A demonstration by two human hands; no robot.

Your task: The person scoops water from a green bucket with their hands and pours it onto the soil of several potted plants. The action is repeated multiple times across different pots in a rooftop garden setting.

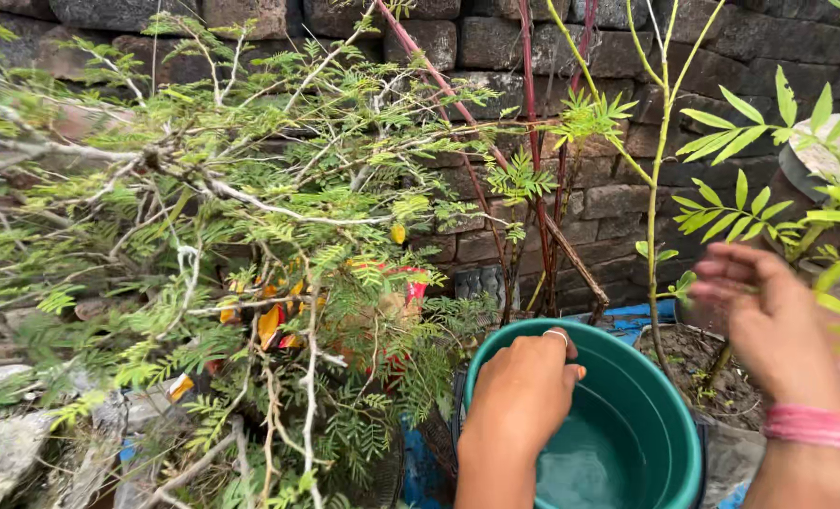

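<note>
A teal-green bucket [665,415] with water in it stands at the bottom centre. My left hand [523,391], a ring on one finger, grips the bucket's near rim. My right hand [768,316], blurred, is raised to the right of the bucket with fingers loosely spread and nothing in it; a pink band circles its wrist [813,426]. It hovers beside a thin green stem [658,207] growing from a soil-filled pot [698,363].
A bushy plant with fine feathery leaves and pale woody branches [250,245] fills the left half. Red stems [533,141] rise before a dark stone-block wall [552,47]. A leafy plant [815,188] stands at the right edge. Stones [5,443] lie lower left.
</note>
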